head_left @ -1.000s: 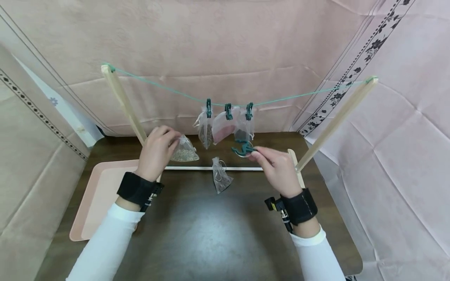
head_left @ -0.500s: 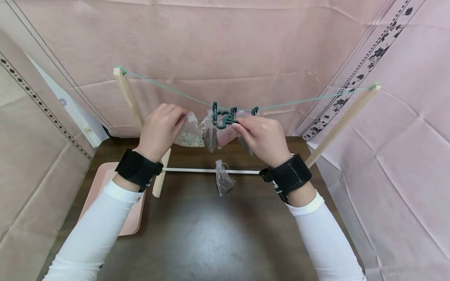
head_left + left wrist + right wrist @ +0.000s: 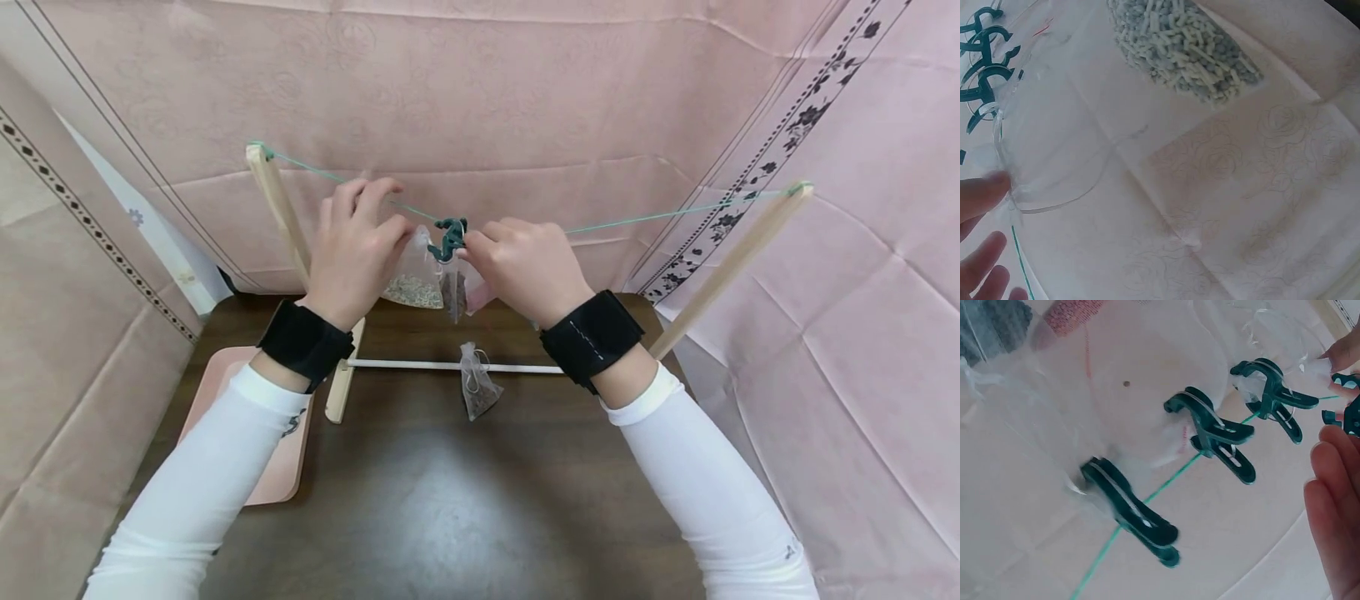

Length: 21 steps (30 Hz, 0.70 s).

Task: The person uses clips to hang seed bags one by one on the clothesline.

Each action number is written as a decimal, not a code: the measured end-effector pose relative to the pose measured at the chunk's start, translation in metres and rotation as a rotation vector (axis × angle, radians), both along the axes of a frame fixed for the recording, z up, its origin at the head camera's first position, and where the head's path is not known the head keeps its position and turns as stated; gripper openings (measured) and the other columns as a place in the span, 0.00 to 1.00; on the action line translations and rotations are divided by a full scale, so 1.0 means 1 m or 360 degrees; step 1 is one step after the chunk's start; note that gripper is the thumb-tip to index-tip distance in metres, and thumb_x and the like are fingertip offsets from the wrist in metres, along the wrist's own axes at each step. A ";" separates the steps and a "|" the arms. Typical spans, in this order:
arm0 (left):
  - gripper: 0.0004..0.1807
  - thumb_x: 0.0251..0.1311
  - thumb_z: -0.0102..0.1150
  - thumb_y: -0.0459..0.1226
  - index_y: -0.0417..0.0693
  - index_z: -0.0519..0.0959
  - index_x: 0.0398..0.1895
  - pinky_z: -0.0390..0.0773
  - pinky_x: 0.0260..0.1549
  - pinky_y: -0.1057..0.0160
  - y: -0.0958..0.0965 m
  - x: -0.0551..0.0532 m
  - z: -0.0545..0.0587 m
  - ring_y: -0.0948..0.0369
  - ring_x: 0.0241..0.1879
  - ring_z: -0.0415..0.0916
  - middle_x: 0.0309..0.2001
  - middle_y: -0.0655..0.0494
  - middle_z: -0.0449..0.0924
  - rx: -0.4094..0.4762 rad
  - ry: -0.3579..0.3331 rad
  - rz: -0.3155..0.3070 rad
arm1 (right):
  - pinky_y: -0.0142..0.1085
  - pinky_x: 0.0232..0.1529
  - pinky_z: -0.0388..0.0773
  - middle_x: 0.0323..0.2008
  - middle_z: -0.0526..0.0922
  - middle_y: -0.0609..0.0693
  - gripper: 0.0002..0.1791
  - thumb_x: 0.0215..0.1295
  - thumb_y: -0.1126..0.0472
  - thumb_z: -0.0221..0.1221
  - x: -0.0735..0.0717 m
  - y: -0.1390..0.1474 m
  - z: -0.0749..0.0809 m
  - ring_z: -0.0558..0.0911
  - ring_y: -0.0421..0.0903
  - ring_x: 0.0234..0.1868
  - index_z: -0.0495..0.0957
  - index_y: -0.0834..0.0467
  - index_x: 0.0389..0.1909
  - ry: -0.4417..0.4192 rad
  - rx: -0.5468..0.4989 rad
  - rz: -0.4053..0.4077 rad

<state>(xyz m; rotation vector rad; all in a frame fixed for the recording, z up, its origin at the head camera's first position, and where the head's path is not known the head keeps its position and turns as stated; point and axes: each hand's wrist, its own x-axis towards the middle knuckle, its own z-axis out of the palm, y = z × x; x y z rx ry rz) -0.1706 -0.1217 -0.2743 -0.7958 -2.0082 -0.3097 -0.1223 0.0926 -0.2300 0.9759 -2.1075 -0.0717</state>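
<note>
My left hand (image 3: pixel 352 250) holds a sheer drawstring bag (image 3: pixel 414 287) of pale green pellets by its top, beside the green line (image 3: pixel 322 172). The thumb touches the bag's rim in the left wrist view; the other fingers are spread apart from it. My right hand (image 3: pixel 528 271) pinches a dark green spring clip (image 3: pixel 448 240) near that bag's top. In the right wrist view, three similar clips grip the line: a near clip (image 3: pixel 1132 509), a middle clip (image 3: pixel 1210 434) and a far clip (image 3: pixel 1272 397). Filled bags hang from them, partly hidden by my right hand in the head view.
Wooden posts (image 3: pixel 279 208) (image 3: pixel 738 262) hold up the line, with a white rod (image 3: pixel 405 364) between their feet. A small bag (image 3: pixel 478 383) hangs over the rod. At the left lies a pink tray (image 3: pixel 285 475) on the dark table (image 3: pixel 450 517). Pink cloth surrounds it.
Both hands have risen to the line. The pellet bag has moved up and right; the right hand has brought the clip up and left toward it. The left fingers have spread upward.
</note>
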 end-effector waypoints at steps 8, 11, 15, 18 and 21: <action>0.06 0.55 0.58 0.37 0.44 0.81 0.26 0.59 0.47 0.47 0.007 -0.005 0.005 0.50 0.55 0.61 0.52 0.49 0.72 -0.0025 -0.0003 -0.0032 | 0.34 0.12 0.63 0.15 0.71 0.47 0.12 0.62 0.59 0.54 0.000 -0.009 0.010 0.69 0.43 0.17 0.76 0.59 0.20 -0.0006 0.0145 -0.0070; 0.07 0.56 0.56 0.36 0.44 0.80 0.25 0.55 0.52 0.47 0.009 -0.008 0.007 0.50 0.54 0.62 0.49 0.49 0.75 -0.0047 -0.0004 -0.0038 | 0.35 0.12 0.65 0.16 0.73 0.48 0.12 0.62 0.60 0.53 -0.002 -0.013 0.013 0.72 0.45 0.19 0.78 0.59 0.22 -0.0014 0.0209 -0.0122; 0.05 0.56 0.55 0.34 0.44 0.80 0.26 0.50 0.56 0.47 0.010 -0.010 0.008 0.51 0.50 0.65 0.42 0.51 0.78 -0.0100 -0.0005 -0.0034 | 0.35 0.11 0.64 0.16 0.74 0.48 0.13 0.63 0.62 0.52 -0.006 -0.016 0.012 0.72 0.44 0.18 0.77 0.59 0.20 -0.0017 0.0262 -0.0177; 0.04 0.55 0.56 0.33 0.45 0.80 0.28 0.49 0.57 0.48 0.011 -0.012 0.008 0.52 0.47 0.67 0.36 0.52 0.79 -0.0123 -0.0016 -0.0020 | 0.34 0.10 0.61 0.14 0.71 0.48 0.15 0.63 0.65 0.50 -0.009 -0.018 0.011 0.69 0.43 0.16 0.74 0.59 0.17 -0.0028 0.0274 -0.0190; 0.03 0.54 0.57 0.33 0.45 0.81 0.28 0.49 0.58 0.48 0.012 -0.013 0.008 0.52 0.44 0.67 0.33 0.53 0.79 -0.0127 -0.0022 -0.0005 | 0.34 0.10 0.59 0.13 0.68 0.48 0.15 0.62 0.66 0.50 -0.012 -0.018 0.011 0.67 0.43 0.15 0.72 0.58 0.15 -0.0032 0.0291 -0.0198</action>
